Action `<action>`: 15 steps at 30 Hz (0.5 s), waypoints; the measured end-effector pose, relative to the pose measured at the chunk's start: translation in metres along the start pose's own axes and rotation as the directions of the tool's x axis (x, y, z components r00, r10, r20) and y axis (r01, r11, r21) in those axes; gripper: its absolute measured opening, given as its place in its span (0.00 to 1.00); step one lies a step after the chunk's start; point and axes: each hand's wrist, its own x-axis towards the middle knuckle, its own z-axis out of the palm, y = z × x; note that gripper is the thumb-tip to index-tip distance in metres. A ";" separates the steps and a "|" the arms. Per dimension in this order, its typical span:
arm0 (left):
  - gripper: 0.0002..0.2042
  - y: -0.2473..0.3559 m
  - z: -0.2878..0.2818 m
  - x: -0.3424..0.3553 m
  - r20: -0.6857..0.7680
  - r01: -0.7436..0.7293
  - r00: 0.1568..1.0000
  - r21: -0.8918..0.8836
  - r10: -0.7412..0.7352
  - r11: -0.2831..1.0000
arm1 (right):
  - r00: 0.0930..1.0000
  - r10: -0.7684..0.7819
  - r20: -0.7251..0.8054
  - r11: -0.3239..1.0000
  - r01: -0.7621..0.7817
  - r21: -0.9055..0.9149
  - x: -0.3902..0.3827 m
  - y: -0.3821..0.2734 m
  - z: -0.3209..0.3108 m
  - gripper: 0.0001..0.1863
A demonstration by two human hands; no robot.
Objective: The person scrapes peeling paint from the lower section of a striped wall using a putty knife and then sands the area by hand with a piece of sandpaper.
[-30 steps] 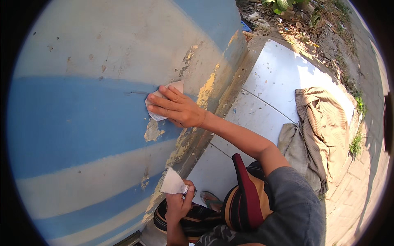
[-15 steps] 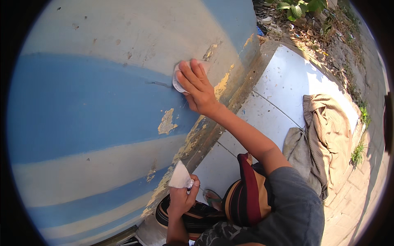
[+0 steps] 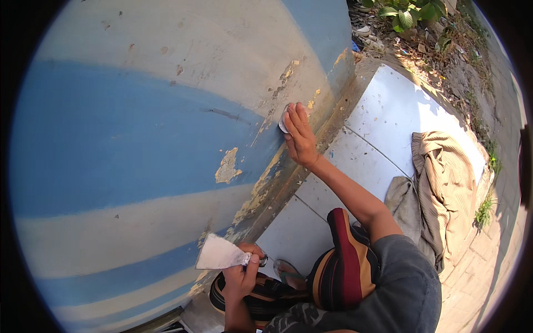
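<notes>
My left hand (image 3: 240, 277) grips a putty knife (image 3: 221, 254) by its handle, low in the view. Its wide, whitish blade points left, in front of the striped wall. Higher up, my right hand (image 3: 301, 139) presses a pale, round-edged pad (image 3: 284, 119) against the wall (image 3: 111, 150). Most of that pad is hidden under my fingers, so its material is unclear. Around it the blue and grey-white paint is scraped and flaking, with yellowish patches (image 3: 255, 200) along the wall's base. A bare chipped spot (image 3: 227, 166) lies to the left, between my two hands.
White floor tiles (image 3: 383, 116) run along the wall's base. A beige ribbed cloth (image 3: 444, 188) and a grey cloth (image 3: 403, 202) lie at the right. Leafy plants (image 3: 408, 16) and debris are at the top right, beside brick paving (image 3: 466, 283). My knees and sandalled foot (image 3: 288, 272) are below.
My right hand has slid with the pad to the right and down along the wall, uncovering scraped paint. The putty knife has swung from pointing up to pointing left.
</notes>
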 end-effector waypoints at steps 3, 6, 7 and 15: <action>0.06 -0.010 -0.006 0.000 0.044 0.086 0.995 -0.006 -0.085 0.996 | 0.998 -0.012 -0.056 0.985 0.021 0.170 0.063 -0.056 0.013 0.33; 0.06 -0.011 -0.008 0.009 -0.001 0.095 0.995 -0.066 -0.095 0.993 | 0.994 -0.106 -0.040 0.974 0.111 0.198 0.092 -0.062 0.010 0.33; 0.06 -0.010 -0.008 0.010 -0.005 0.094 0.996 -0.056 -0.095 0.994 | 0.992 -0.124 -0.025 0.976 0.126 0.179 0.088 -0.057 0.009 0.33; 0.05 -0.013 -0.011 0.001 -0.054 0.029 0.998 -0.108 -0.035 0.994 | 0.996 0.088 0.017 0.971 -0.089 0.222 0.008 -0.059 0.019 0.27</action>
